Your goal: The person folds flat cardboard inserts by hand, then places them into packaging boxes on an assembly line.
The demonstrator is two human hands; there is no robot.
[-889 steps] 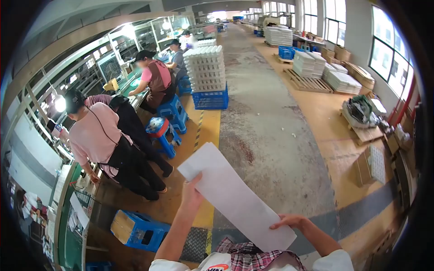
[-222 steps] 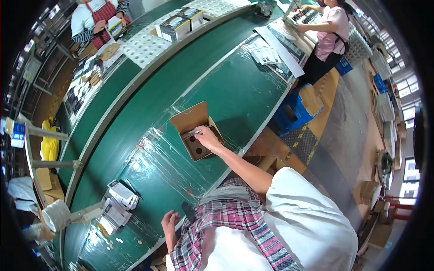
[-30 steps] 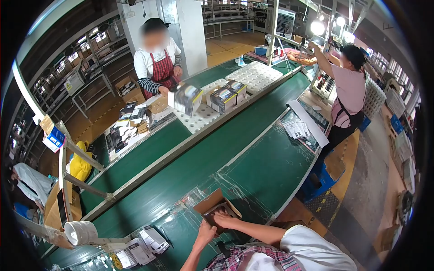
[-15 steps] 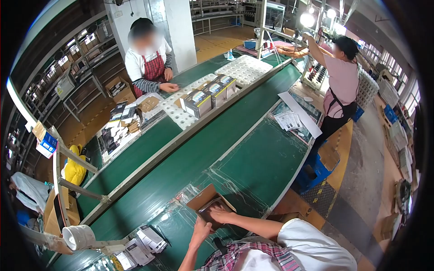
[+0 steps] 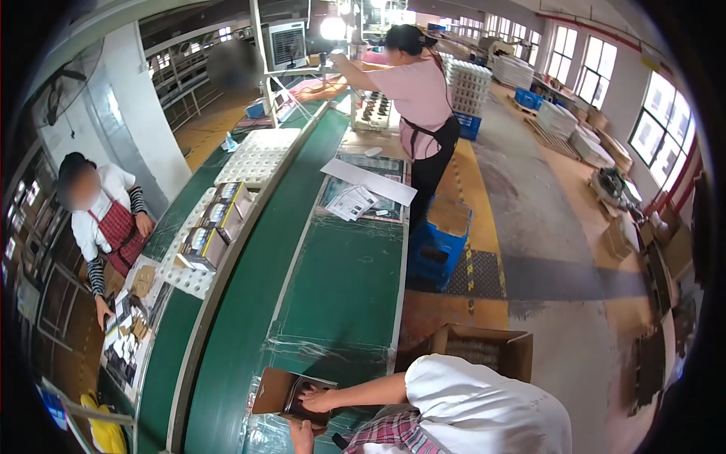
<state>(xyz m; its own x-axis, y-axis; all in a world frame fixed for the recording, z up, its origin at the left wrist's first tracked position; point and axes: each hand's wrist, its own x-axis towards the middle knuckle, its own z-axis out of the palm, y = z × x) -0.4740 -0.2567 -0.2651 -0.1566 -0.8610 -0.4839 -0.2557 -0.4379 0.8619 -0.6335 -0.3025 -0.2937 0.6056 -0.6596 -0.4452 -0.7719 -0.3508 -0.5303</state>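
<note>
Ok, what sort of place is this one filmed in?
Most likely a factory packing line: a long green conveyor belt, a person in a pink top working beside it, printed product boxes on white trays, and an open cardboard box on the near bench.

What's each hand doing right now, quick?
Left hand: at the near edge of the cardboard box; grip cannot be told.
Right hand: open, laid flat inside the cardboard box.
</note>
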